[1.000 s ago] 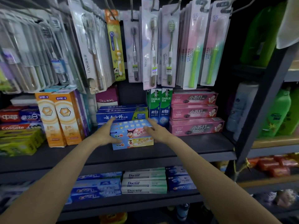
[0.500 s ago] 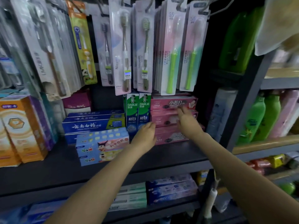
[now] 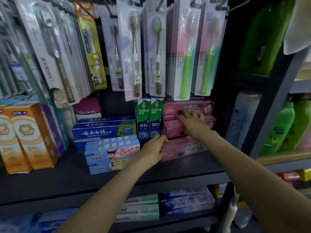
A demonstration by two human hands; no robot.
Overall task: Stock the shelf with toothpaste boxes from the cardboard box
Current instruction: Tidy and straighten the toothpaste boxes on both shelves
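Resting flat, fingers straight, both hands (image 3: 152,151) (image 3: 193,122) touch the stacked pink toothpaste boxes (image 3: 185,148).

Both hands on stacked pink toothpaste boxes (image 3: 183,149) on shelf (image 3: 67,180): left hand (image 3: 154,151) at bottom box end, right hand (image 3: 193,122) flat across middle box, probably pressing.

The right hand (image 3: 193,122) covers most of the front of the middle pink toothpaste box (image 3: 171,128), so its print cannot be read, and whether the fingers press or merely rest there is unclear. The left hand (image 3: 154,151) hides the near end of the bottom pink box (image 3: 186,149). Left of that hand, the orange boxes (image 3: 25,137) run off the picture's edge. Below both forearms, the lower-shelf boxes (image 3: 185,202) are too blurred to read, one label half hidden.
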